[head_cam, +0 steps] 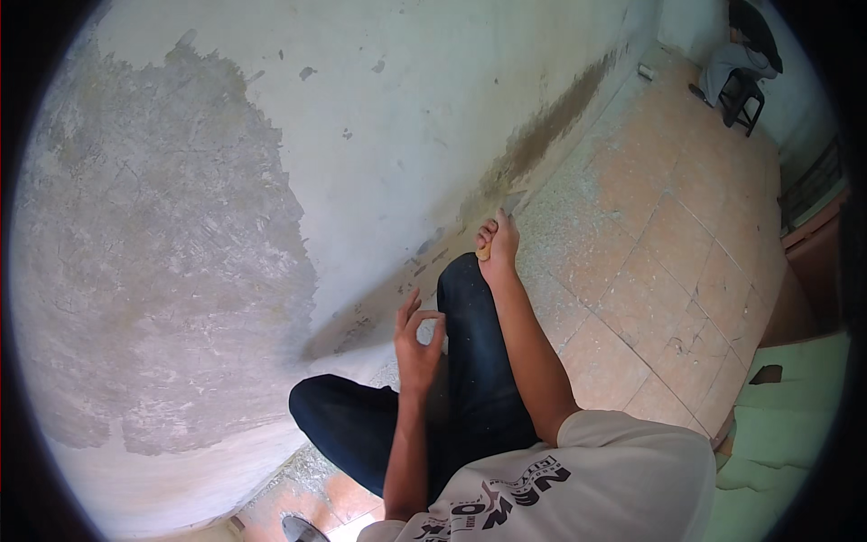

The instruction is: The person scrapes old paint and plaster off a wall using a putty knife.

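Note:
My right hand (pixel 500 240) grips the yellowish handle (pixel 483 253) of a scraper. Its flat metal blade (pixel 515 202) lies by the foot of the painted wall (pixel 406 135), beside a scraped strip (pixel 555 129); whether it touches the wall I cannot tell. Above my bent legs in dark trousers (pixel 474 339), my left hand (pixel 416 342) is raised with nothing visible in it. Its thumb and forefinger curve into a ring and the other fingers stand up. A large bare grey patch (pixel 169 257) with ragged edges covers the wall on the left.
Pale flakes (pixel 576 196) litter the tiled floor (pixel 677 271) along the wall. At the far end a person (pixel 735 61) sits on a black stool (pixel 742 101). A small pale cylinder (pixel 645 72) is near the wall there. Light green material (pixel 779 420) lies at lower right.

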A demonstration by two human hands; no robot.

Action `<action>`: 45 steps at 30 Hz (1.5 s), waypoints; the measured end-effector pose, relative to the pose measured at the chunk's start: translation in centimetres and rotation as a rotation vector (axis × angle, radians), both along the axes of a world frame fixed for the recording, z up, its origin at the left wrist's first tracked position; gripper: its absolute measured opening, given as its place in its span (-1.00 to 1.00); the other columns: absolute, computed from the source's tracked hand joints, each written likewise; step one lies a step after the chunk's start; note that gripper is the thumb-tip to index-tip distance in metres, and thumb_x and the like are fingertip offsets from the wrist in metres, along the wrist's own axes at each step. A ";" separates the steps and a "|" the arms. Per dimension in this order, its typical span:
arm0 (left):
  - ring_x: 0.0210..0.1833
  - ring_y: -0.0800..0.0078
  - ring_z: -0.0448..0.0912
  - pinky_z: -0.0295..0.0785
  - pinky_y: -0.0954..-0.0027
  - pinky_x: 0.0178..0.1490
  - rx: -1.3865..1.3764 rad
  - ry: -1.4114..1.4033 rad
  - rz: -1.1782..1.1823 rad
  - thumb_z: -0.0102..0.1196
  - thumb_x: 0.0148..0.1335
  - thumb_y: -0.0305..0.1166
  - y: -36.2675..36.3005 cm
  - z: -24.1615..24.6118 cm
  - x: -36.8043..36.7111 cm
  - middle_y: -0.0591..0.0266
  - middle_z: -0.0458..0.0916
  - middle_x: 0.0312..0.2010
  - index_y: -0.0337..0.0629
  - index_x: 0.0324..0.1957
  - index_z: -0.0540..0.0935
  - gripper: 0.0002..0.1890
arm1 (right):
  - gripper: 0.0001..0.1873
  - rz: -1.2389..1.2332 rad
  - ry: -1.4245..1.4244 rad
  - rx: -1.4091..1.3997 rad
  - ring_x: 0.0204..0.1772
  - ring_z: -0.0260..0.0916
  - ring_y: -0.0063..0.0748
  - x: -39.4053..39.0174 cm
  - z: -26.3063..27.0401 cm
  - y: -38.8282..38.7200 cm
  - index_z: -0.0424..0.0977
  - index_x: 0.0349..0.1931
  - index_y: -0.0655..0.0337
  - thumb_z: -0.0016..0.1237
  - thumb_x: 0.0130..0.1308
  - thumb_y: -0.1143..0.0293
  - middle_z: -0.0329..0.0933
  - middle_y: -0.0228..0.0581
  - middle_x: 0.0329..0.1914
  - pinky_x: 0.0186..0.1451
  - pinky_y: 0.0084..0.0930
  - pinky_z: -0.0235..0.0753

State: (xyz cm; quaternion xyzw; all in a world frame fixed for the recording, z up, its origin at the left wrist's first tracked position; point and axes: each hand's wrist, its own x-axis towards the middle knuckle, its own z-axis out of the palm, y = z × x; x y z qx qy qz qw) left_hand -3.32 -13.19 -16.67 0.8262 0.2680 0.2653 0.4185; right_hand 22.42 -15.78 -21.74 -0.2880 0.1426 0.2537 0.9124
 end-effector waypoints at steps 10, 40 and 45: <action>0.58 -0.32 0.44 0.32 -0.16 0.62 0.209 0.107 0.167 0.51 0.26 -0.43 -2.6 -0.3 4.3 -0.28 0.42 0.58 -0.15 -0.13 0.86 -0.85 | -0.80 0.009 0.031 -0.004 -0.53 0.10 -0.61 0.5 0.2 -0.5 0.27 -0.03 0.00 -0.01 0.73 0.20 0.17 -0.52 -0.42 -0.52 -0.52 0.25; 0.74 -0.18 0.17 -0.13 -0.33 0.74 0.081 0.180 0.077 0.40 0.44 -0.21 -2.5 -0.6 2.7 -0.09 0.28 0.65 0.10 0.04 0.88 -0.80 | -0.76 -0.118 0.019 -0.081 -0.53 0.16 -0.60 0.5 -0.1 -1.7 0.30 -0.01 -0.16 0.02 0.73 0.01 0.26 -0.54 -0.42 -0.50 -0.50 0.24; 0.58 -0.24 0.44 0.35 -0.11 0.60 0.016 -0.012 -0.127 0.36 0.48 -0.32 4.8 0.5 -1.1 -0.22 0.49 0.52 -0.02 0.12 0.85 -0.76 | -0.32 0.009 -0.380 -0.321 -0.49 0.16 -0.62 -2.1 3.7 -1.5 -0.03 0.82 -0.11 -0.19 0.82 0.13 0.22 -0.49 -0.43 -0.46 -0.48 0.27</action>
